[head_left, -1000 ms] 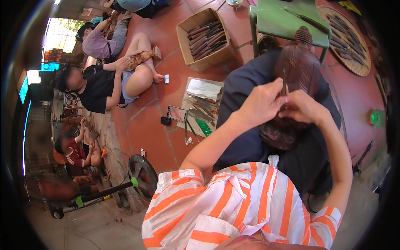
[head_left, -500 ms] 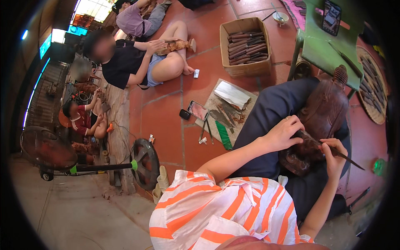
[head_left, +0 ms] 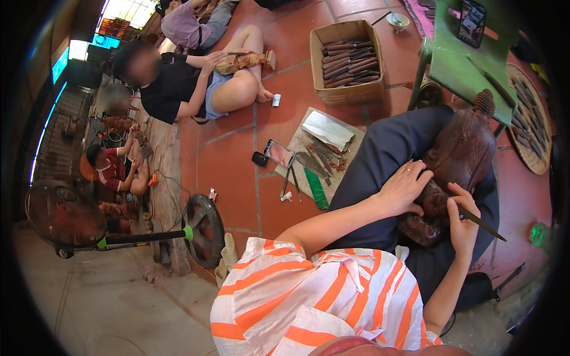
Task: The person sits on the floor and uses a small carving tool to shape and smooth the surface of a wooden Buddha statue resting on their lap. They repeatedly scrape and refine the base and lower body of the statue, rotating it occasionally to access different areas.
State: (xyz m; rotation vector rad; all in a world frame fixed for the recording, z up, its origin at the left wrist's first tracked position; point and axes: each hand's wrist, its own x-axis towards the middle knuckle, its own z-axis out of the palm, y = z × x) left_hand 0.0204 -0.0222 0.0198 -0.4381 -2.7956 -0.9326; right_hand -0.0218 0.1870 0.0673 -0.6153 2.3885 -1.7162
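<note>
A dark reddish-brown carved wooden statue with a knobbed top lies across my lap between my legs. My left hand grips its near left side, fingers curved over the wood and thumb lower down. My right hand is closed around a slim, dark tapered file, whose pointed end sticks out to the lower right. Its other end is hidden by the fingers, close against the statue.
A cardboard box of wooden-handled tools stands ahead. Left of my leg, a mat holds blades and shavings. A green chair carries a phone. A round woven tray of tools lies right. A fan and seated people are left.
My left hand has come off the tool and now lies on the statue. My right hand has shifted slightly left and down with the file, which now points more steeply downward.
</note>
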